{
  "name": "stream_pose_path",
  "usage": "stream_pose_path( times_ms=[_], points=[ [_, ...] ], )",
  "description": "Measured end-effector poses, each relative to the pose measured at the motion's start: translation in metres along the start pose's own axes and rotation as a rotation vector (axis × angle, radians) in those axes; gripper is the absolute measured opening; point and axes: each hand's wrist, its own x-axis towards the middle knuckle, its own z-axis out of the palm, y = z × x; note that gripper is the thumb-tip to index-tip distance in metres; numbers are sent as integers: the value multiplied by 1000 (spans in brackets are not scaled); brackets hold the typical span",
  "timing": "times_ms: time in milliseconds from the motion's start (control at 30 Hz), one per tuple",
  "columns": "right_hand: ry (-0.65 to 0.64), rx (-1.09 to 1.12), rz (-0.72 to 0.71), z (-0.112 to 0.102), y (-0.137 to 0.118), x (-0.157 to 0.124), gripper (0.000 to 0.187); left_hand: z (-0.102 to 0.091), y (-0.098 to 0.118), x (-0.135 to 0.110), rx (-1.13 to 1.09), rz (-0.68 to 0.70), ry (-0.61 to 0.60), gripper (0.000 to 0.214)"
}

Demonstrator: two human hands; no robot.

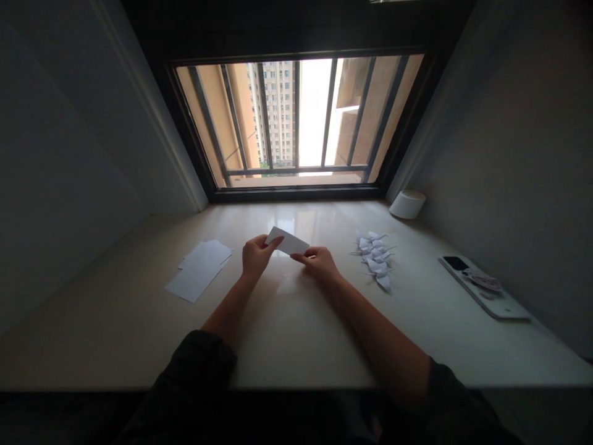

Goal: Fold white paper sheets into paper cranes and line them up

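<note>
Between my two hands is a white sheet of paper (288, 240), narrow and seemingly folded, held above the pale sill. My left hand (256, 254) pinches its left end, thumb on the near face. At the lower right corner, my right hand (319, 262) grips the paper between thumb and fingers. Loose white paper sheets (197, 272) lie in an overlapping pile left of my left hand. To the right of my right hand sits a cluster of several folded paper cranes (376, 256).
A white cylindrical object (407, 204) stands in the far right corner of the sill (296, 334). A phone (482, 287) with a round attachment lies by the right wall. A barred window (296, 193) closes off the back, with walls on both sides.
</note>
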Motion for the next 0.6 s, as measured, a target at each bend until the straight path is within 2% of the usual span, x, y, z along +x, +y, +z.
stream_pose_path(
  times_ms=[67, 167, 233, 367, 467, 600],
  points=[
    [-1, 27, -25, 3, -2, -1, 36, 2, 0, 1, -96, -23, -30, 34],
    [70, 121, -32, 7, -3, -2, 38, 8, -1, 0, -221, -121, -78, 40],
    [105, 181, -14, 9, -3, -1, 40, 12, -1, -2, -252, -171, -120, 40],
    [124, 238, -6, 13, -4, -2, 42, 18, -3, -7, -255, -170, -184, 35],
    [123, 229, -7, 14, -7, -4, 39, 21, -4, -10, -269, -151, -158, 33],
    [103, 229, -25, 15, -13, -8, 35, 23, -5, -11, -318, -169, -59, 35]
  ],
)
